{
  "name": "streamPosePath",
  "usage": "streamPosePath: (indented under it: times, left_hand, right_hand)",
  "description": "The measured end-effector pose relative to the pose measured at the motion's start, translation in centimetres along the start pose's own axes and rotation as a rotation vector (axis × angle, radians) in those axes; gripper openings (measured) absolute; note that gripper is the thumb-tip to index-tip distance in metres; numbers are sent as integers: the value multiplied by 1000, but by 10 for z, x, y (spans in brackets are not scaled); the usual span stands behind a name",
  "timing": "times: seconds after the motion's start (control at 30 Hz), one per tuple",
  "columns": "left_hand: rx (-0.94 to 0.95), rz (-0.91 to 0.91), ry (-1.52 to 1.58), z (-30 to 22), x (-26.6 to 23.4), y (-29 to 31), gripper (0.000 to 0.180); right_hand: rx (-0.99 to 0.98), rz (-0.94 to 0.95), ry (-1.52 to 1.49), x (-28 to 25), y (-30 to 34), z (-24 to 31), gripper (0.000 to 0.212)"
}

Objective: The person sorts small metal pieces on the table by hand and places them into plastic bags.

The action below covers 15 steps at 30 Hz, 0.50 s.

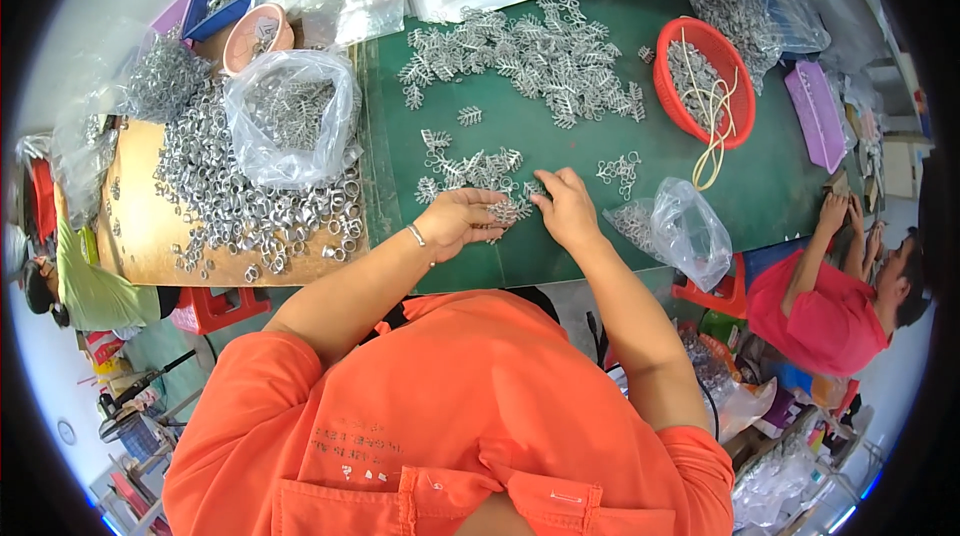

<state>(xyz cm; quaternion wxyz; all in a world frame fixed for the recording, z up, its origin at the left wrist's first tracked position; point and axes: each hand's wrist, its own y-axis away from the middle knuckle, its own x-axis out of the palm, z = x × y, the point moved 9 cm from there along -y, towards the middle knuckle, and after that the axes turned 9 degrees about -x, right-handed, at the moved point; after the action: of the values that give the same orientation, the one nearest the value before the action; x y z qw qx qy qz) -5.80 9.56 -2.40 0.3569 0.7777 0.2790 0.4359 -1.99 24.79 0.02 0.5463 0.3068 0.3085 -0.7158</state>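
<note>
Silvery leaf-shaped metal pieces (512,208) rest at the fingers of my left hand (458,222), which is half curled around them, palm turned up. Close by on the right, the thumb and forefinger of my right hand (568,210) close on the edge of another leaf-shaped metal piece (530,190). Just beyond my hands lies a small heap of the same pieces (480,169) on the green tabletop (565,148). A much larger pile (530,56) spreads farther back. Small linked metal pieces (620,173) lie to the right of my right hand.
Metal rings (235,186) cover the left board around an open plastic bag (240,141) of pieces. At right stand a red basket (738,131) with cord and a clear bag (692,236) at the table edge. Other people sit at far left and right.
</note>
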Motion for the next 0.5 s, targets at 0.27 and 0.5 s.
streamPosePath:
  times: [0.27,0.5]
  left_hand:
    - [7,71,88,-3,-5,2,37]
    - [31,-41,11,-20,-15,15,31]
  right_hand:
    - [69,82,-481,4,-9,26,22]
    - [563,7,-1285,6,12,-34,18]
